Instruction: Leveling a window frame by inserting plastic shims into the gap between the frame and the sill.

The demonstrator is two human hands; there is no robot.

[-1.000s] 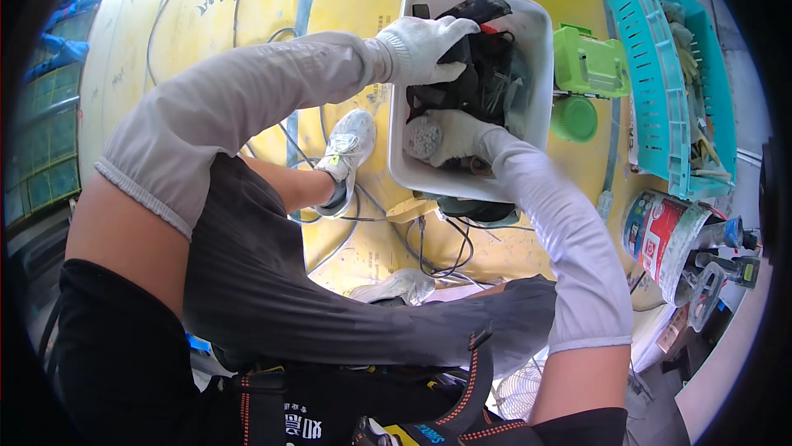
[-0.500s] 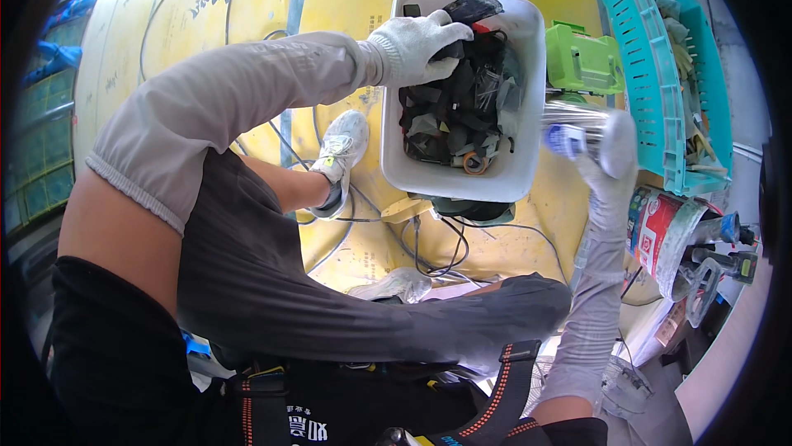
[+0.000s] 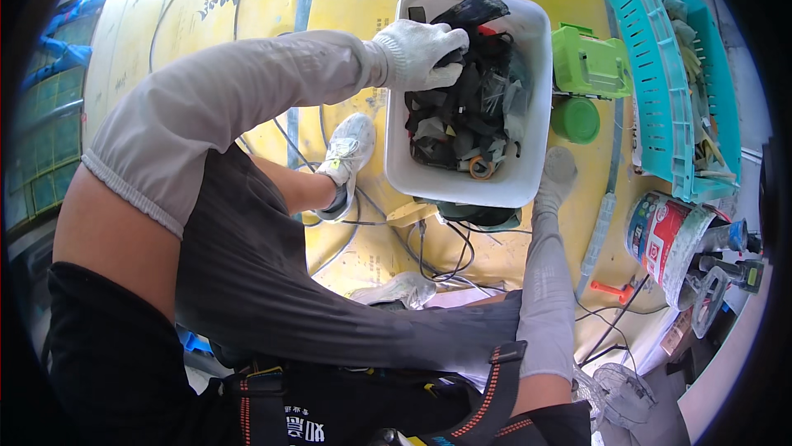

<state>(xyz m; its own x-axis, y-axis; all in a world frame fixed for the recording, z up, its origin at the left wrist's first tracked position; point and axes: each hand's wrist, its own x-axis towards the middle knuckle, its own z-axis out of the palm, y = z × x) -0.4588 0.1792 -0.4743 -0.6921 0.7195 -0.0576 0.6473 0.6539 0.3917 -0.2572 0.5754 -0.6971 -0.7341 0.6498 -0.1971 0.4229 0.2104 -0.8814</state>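
Observation:
A white plastic tub [image 3: 536, 99] stands on the yellow floor, filled with black parts, clear bags and a tape roll [image 3: 481, 167]. My left hand [image 3: 421, 54], in a white knit glove, reaches into the tub's upper left and closes on a long black part [image 3: 472, 10]. My right hand [image 3: 559, 172], in a grey glove and sleeve, is outside the tub at its lower right corner, close to the rim. Its fingers are blurred and nothing shows in it.
A green plastic box [image 3: 590, 62] and a round green lid [image 3: 575, 120] lie right of the tub, with a teal crate [image 3: 676, 75] beyond. A red-and-white bucket [image 3: 660, 235], power tools [image 3: 726, 269] and cables [image 3: 437, 252] lie lower right. My shoe [image 3: 346, 161] rests left of the tub.
My right hand has come out of the tub, swung to its right side and dropped down beside the lower right corner. My left hand stays at the tub's upper left.

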